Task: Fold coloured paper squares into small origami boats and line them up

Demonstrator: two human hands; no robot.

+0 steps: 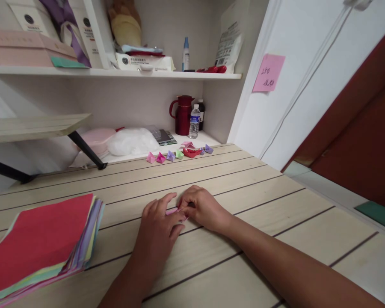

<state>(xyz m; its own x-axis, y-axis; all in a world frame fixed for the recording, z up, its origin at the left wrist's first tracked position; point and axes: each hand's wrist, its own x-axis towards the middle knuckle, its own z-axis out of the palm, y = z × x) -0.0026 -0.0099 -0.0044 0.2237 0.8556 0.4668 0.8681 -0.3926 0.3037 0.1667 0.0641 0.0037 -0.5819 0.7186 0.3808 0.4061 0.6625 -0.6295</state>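
Note:
My left hand (158, 229) lies flat on a small pink folded paper (172, 211) on the wooden table (276, 214), pressing it down. My right hand (201, 207) meets it from the right, fingers curled and pinching the paper's edge. Most of the paper is hidden under both hands. A stack of coloured paper sheets (41, 241) with a red sheet on top lies at the left front. Several small folded paper shapes (179, 154) in pink, purple, green and red sit in a row at the table's far edge.
Behind the table, a lower shelf holds a red jug (182, 114), a water bottle (194, 121) and a white plastic bag (133, 141). An upper shelf carries boxes and bottles. A pink sticky note (268, 72) hangs on the white wall at right.

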